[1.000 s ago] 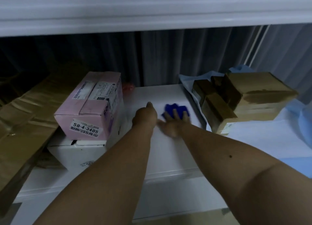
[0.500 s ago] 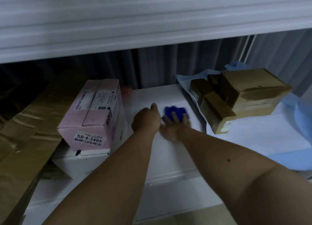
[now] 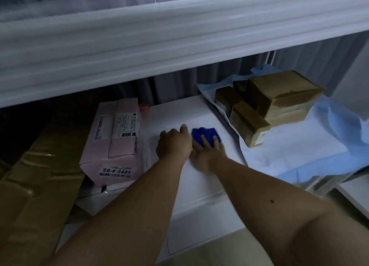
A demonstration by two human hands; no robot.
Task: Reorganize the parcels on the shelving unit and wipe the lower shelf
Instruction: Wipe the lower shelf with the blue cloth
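We press a blue cloth onto the lower shelf with one hand, the other hand alongside it.

Our right hand lies flat, its straight fingers spread over the blue cloth and pressing it on the white lower shelf. Our left hand touches the right one, fingers curled under and thumb forward; we cannot tell whether it holds anything. Left of the hands a pink parcel sits on a white box, beside a brown taped parcel cut off by the edge. To the right, brown boxes rest on blue-white sheeting. The right hand is blurred.
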